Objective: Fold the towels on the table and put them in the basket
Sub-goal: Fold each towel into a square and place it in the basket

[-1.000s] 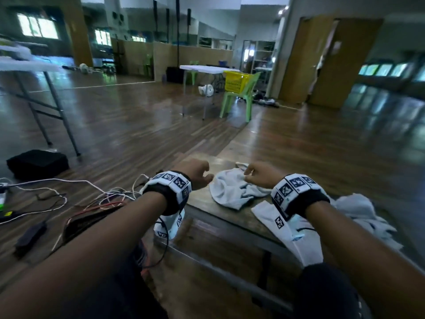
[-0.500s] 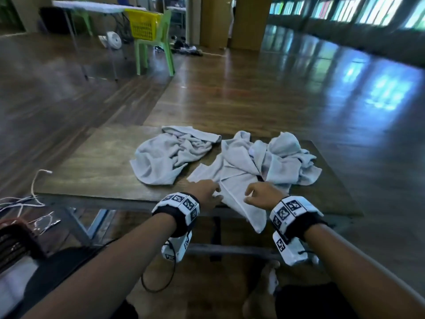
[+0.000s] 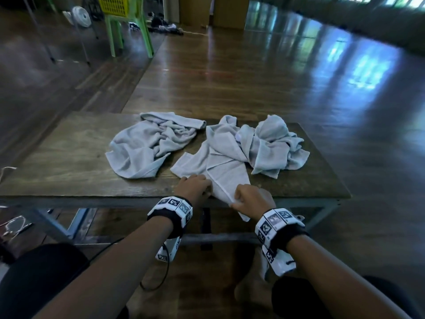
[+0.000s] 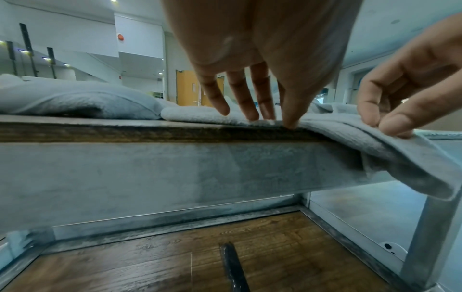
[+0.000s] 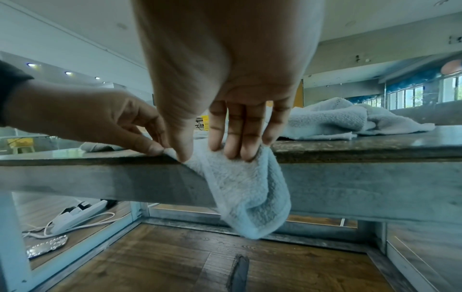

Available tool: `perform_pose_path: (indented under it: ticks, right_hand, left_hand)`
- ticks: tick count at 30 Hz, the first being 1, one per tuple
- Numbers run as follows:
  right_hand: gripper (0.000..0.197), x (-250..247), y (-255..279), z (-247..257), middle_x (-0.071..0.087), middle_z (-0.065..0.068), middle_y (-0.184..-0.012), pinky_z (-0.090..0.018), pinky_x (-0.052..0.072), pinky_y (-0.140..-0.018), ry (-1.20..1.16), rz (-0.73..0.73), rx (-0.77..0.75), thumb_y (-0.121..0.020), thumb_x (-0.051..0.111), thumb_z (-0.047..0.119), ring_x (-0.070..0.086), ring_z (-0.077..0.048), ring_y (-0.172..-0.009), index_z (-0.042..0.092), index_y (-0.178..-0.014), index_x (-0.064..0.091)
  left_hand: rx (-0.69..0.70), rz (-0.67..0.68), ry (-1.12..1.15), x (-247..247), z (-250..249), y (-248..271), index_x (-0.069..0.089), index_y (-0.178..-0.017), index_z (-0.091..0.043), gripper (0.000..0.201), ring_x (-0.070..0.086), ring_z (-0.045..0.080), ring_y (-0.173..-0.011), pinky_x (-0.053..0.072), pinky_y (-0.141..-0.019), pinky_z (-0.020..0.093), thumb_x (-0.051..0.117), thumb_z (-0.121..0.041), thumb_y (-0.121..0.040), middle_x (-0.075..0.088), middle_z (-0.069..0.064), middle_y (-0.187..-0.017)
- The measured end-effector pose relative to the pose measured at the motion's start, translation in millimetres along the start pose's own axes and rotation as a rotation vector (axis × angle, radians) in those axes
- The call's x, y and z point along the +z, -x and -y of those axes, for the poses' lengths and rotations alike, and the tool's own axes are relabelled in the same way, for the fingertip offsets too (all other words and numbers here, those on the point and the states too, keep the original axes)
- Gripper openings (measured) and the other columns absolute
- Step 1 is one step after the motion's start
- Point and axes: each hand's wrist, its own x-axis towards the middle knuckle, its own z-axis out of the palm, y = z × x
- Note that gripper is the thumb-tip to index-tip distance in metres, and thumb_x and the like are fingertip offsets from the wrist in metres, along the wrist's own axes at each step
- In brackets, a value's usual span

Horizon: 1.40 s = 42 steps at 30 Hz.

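Note:
Three pale grey towels lie on a low wooden table (image 3: 69,157). The left towel (image 3: 147,146) and the right towel (image 3: 273,146) are crumpled. The middle towel (image 3: 218,162) lies flatter, and its near corner hangs over the front edge. My left hand (image 3: 195,187) pinches that towel's hem at the table edge (image 4: 260,118). My right hand (image 3: 243,201) grips the hanging corner (image 5: 245,193) between thumb and fingers (image 5: 210,154). A yellow basket (image 3: 113,5) sits on a green chair far back on the left.
The green chair (image 3: 128,35) and a small white fan (image 3: 80,16) stand far off on the wooden floor. Cables lie on the floor at the left (image 3: 13,226), and a white power strip (image 5: 80,213) lies under the table. The table's metal frame (image 3: 322,212) runs below the front edge.
The head view has dropped from the room to the table. Both hands have left the left towel for the middle towel's near corner, where the right hand now holds the hanging part.

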Motion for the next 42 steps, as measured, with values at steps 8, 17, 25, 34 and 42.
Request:
perform_pose_path:
  ticks: [8, 17, 25, 34, 42]
  right_hand:
    - [0.016, 3, -7, 8, 0.065, -0.004, -0.095, -0.034, 0.043, -0.074, 0.098, -0.064, -0.018, -0.087, 0.051, 0.03, 0.062, -0.028, -0.089, 0.016, -0.095, 0.053]
    - [0.022, -12, -1, 15, 0.065, 0.006, -0.088, -0.032, 0.047, -0.077, -0.228, -0.028, 0.021, -0.087, 0.052, 0.042, 0.062, -0.017, -0.084, 0.022, -0.093, 0.061]
    - [0.022, -14, -17, 24, 0.067, 0.005, -0.094, -0.037, 0.038, -0.092, -0.131, 0.016, -0.062, -0.091, 0.048, 0.041, 0.061, -0.016, -0.09, 0.024, -0.091, 0.062]
    - [0.026, -6, -82, 47, 0.059, 0.001, -0.123, -0.042, 0.031, -0.099, 0.045, -0.017, -0.155, -0.093, 0.045, 0.026, 0.046, -0.021, -0.119, 0.024, -0.114, 0.06]
    - [0.037, 3, -122, 65, 0.057, 0.004, -0.128, -0.042, 0.03, -0.097, 0.057, -0.018, -0.242, -0.093, 0.04, 0.014, 0.042, -0.022, -0.121, 0.03, -0.122, 0.057]
  left_hand:
    - [-0.023, -0.082, -0.069, 6, 5, 4, 0.059, -0.106, -0.022, 0.02, 0.045, 0.021, -0.116, 0.027, -0.096, 0.038, 0.045, -0.027, -0.092, 0.055, -0.002, -0.117]
    - [-0.085, -0.08, -0.207, -21, 42, 25, 0.053, -0.1, -0.027, 0.016, 0.048, 0.019, -0.115, 0.026, -0.1, 0.037, 0.048, -0.021, -0.087, 0.059, -0.005, -0.116]
    - [-0.379, -0.072, -0.226, -44, 87, 43, 0.06, -0.091, -0.029, 0.017, 0.048, 0.023, -0.111, 0.023, -0.104, 0.045, 0.047, -0.023, -0.082, 0.062, -0.004, -0.107]
    - [-0.271, -0.121, -0.043, -22, 57, -13, 0.049, -0.127, -0.029, 0.037, 0.041, 0.019, -0.126, 0.022, -0.106, 0.043, 0.041, -0.035, -0.091, 0.051, -0.005, -0.134]
    - [-0.32, -0.073, 0.005, -23, 70, -43, 0.065, -0.103, -0.032, 0.024, 0.05, 0.022, -0.115, 0.031, -0.098, 0.041, 0.05, -0.022, -0.088, 0.059, -0.001, -0.117]
